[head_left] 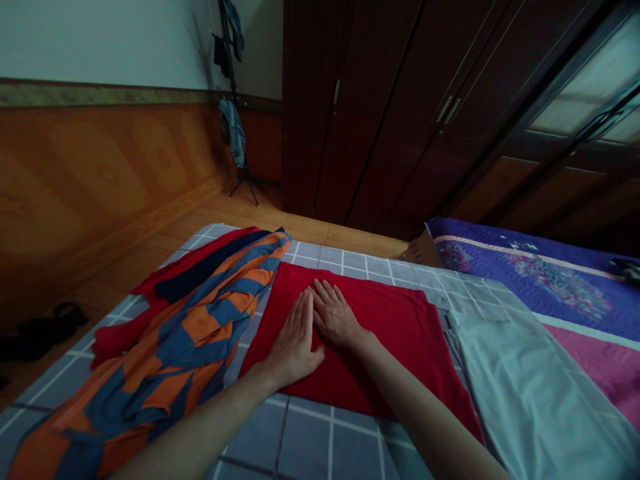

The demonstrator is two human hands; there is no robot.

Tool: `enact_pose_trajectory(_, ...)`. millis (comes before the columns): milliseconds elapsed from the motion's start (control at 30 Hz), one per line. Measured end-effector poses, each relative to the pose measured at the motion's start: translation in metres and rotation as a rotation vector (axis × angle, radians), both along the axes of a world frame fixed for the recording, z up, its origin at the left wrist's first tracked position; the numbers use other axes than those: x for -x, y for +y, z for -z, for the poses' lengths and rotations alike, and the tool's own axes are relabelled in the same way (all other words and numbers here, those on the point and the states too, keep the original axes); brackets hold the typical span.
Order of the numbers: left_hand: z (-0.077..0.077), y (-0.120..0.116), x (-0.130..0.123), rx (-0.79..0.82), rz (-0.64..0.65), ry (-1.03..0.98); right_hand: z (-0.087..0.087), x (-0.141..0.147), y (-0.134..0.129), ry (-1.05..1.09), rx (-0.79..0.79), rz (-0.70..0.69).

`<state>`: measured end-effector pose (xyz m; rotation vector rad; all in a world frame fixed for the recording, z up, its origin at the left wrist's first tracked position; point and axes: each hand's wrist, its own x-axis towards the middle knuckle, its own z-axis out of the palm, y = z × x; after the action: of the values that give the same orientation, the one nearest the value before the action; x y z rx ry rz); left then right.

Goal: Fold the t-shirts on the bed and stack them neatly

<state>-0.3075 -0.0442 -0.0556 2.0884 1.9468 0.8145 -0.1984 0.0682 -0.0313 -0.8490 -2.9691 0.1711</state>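
On red cloth (395,313) before a closed wardrobe (385,100), left hand (296,341) and right hand (336,316) lie flat, grips wide.

And there they were, both hands flat on the red cloth (395,313), the left hand (295,347) and the right hand (336,317) with fingertips together! From them, at nine o'clock, an orange-and-blue cloth (213,323) sprawled in folds, a navy cloth (200,270) just beyond it. Over at four, a pale cloth (525,393) lay on the checked bedding (345,437). Purple bedding (505,257) showed at three o'clock, the dark wardrobe (375,120) rose from twelve to one, and at eleven stood a clothes rack (229,60), hung with garments!
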Motion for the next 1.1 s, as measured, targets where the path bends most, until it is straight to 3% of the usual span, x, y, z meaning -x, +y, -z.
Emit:
enact_pose_trajectory(233,-0.003,0.002,0.001,-0.03,-0.067,-0.008,0.014,0.061,0.02,0.029,-0.039,-0.048)
enact_pose_trajectory(367,0.005,0.004,0.001,-0.066,-0.097,0.089,0.014,0.062,0.02,0.039,-0.054,-0.039)
enact_pose_trajectory(500,0.014,0.002,0.002,-0.103,-0.082,0.19,0.01,0.013,0.011,0.027,-0.062,-0.001)
enact_pose_trajectory(633,0.015,0.0,0.003,-0.083,-0.062,0.256,0.01,-0.071,0.008,0.003,-0.078,0.112)
enact_pose_trajectory(833,0.01,-0.001,0.004,-0.029,-0.047,0.305,0.004,-0.186,0.01,-0.022,-0.181,0.477)
enact_pose_trajectory(967,0.01,-0.001,0.004,-0.021,-0.047,0.297,-0.007,-0.22,-0.02,0.203,-0.142,0.622)
enact_pose_trajectory(1100,0.009,-0.001,0.004,-0.014,-0.044,0.295,-0.009,-0.233,-0.061,0.366,0.066,0.806)
